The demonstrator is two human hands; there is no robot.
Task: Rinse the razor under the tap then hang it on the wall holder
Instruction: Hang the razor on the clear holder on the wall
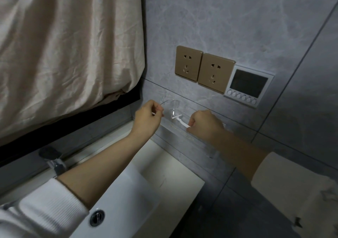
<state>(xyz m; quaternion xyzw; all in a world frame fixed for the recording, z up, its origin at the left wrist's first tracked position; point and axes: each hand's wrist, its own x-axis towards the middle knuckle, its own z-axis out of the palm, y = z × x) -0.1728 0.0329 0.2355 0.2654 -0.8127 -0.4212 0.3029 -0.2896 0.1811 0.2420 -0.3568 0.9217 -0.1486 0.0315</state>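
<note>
A white razor (180, 120) lies across the clear plastic wall holder (184, 127), its head near the holder's round left end. My right hand (205, 123) is closed on the razor's handle end. My left hand (147, 118) pinches a thin white piece at the holder's left edge; what that piece is I cannot tell. The tap (53, 160) stands at the lower left, over the white sink (128, 192), with no water visible.
Two gold wall sockets (203, 70) and a white control panel with a dark screen (248, 85) sit on the grey tiled wall above the holder. A beige cloth (64, 45) covers the upper left. The sink drain (97, 217) is near my left sleeve.
</note>
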